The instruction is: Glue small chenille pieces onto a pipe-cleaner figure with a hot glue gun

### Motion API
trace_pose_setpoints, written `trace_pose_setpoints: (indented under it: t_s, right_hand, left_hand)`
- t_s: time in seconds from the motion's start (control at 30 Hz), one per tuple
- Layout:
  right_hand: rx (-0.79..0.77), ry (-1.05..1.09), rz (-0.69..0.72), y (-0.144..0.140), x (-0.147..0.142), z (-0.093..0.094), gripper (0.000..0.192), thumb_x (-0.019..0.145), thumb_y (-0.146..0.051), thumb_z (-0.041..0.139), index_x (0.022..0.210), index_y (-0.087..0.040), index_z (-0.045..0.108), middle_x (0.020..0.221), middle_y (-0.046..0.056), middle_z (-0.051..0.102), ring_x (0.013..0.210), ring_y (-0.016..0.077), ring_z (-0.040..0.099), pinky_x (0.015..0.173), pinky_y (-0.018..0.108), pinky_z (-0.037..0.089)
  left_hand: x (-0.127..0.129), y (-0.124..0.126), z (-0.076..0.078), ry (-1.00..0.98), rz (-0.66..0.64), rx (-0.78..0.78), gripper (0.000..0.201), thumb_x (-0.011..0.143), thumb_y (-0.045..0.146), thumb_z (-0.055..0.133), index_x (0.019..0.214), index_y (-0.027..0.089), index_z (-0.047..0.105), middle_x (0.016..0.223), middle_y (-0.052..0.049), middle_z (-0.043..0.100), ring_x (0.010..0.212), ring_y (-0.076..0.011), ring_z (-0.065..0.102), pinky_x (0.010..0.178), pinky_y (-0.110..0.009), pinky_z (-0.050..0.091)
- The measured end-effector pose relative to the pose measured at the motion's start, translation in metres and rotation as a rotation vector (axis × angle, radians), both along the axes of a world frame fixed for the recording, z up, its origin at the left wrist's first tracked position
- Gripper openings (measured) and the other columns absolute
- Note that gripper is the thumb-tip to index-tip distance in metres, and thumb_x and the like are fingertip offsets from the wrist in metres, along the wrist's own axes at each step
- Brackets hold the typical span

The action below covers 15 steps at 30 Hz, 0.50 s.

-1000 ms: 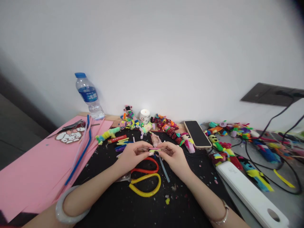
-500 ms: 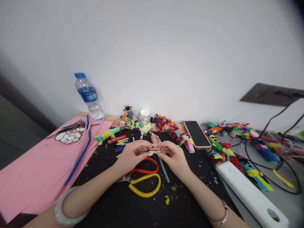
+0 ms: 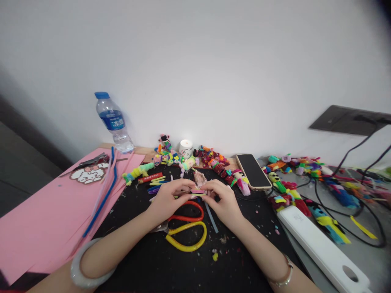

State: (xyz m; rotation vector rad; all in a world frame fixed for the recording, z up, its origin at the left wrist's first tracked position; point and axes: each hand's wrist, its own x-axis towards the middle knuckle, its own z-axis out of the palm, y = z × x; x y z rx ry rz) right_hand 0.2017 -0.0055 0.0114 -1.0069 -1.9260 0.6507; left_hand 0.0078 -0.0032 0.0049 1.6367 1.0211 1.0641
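Both of my hands meet over the black mat (image 3: 159, 264) and pinch one small craft piece (image 3: 198, 192), pink on top with a yellow-green layer below. My left hand (image 3: 168, 200) grips its left end, and my right hand (image 3: 222, 200) grips its right end. Just under my hands lie scissors (image 3: 186, 228) with one red and one yellow handle loop. A pale glue stick (image 3: 211, 217) lies beside the scissors, near my right wrist.
Pink paper sheets (image 3: 39, 228) with blue and pink pipe cleaners (image 3: 104, 195) lie left. A water bottle (image 3: 112, 122), a small white jar (image 3: 186, 148) and several colourful figures (image 3: 210, 160) line the wall. A phone (image 3: 253, 172), a white power strip (image 3: 324, 248) and black cables (image 3: 345, 203) fill the right.
My fingers have shifted slightly on the small craft piece, which stays between both hands. The view has tilted a little; nothing else has moved.
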Motion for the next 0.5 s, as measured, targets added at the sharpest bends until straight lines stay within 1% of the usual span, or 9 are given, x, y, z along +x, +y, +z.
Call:
trace_pose_setpoints:
  t_s: [0.13,0.27,0.33,0.5]
  right_hand:
    - [0.022,-0.017,-0.021,-0.0004,-0.0001,-0.0009,0.014,0.079,-0.012,0.060,0.090,-0.021,0.064,0.082,0.002,0.059,0.060,0.0119,0.051,0.055,0.025,0.042]
    - [0.043,-0.038,-0.032,-0.0010,-0.0001,-0.0013,0.013,0.081,-0.012,0.059,0.090,-0.021,0.063,0.083,0.002,0.059,0.060,0.0115,0.050,0.055,0.024,0.042]
    - [0.055,-0.050,-0.026,-0.0015,-0.0003,-0.0015,0.013,0.082,-0.013,0.058,0.091,-0.021,0.063,0.082,0.003,0.059,0.060,0.0118,0.050,0.055,0.024,0.042]
    - [0.089,-0.065,-0.016,-0.0023,-0.0014,-0.0029,0.014,0.083,-0.012,0.057,0.092,-0.021,0.061,0.082,0.002,0.058,0.063,0.0125,0.051,0.057,0.025,0.043]
  left_hand:
    - [-0.0001,-0.0004,0.0011,0.041,-0.008,0.032,0.024,0.075,0.021,0.064,0.099,0.018,0.063,0.097,-0.006,0.070,0.088,-0.0188,0.068,0.081,-0.032,0.056]
    - [-0.0010,-0.0007,0.0024,0.103,-0.023,0.120,0.025,0.077,0.021,0.063,0.101,0.019,0.063,0.099,-0.005,0.069,0.089,-0.0180,0.067,0.081,-0.030,0.056]
    - [-0.0021,-0.0006,0.0029,0.160,-0.016,0.191,0.023,0.078,0.021,0.062,0.101,0.020,0.063,0.099,-0.005,0.069,0.089,-0.0179,0.067,0.081,-0.030,0.056]
    - [-0.0054,-0.0001,0.0026,0.333,0.012,0.432,0.020,0.083,0.020,0.058,0.102,0.020,0.064,0.101,-0.006,0.071,0.094,-0.0190,0.065,0.088,-0.032,0.051]
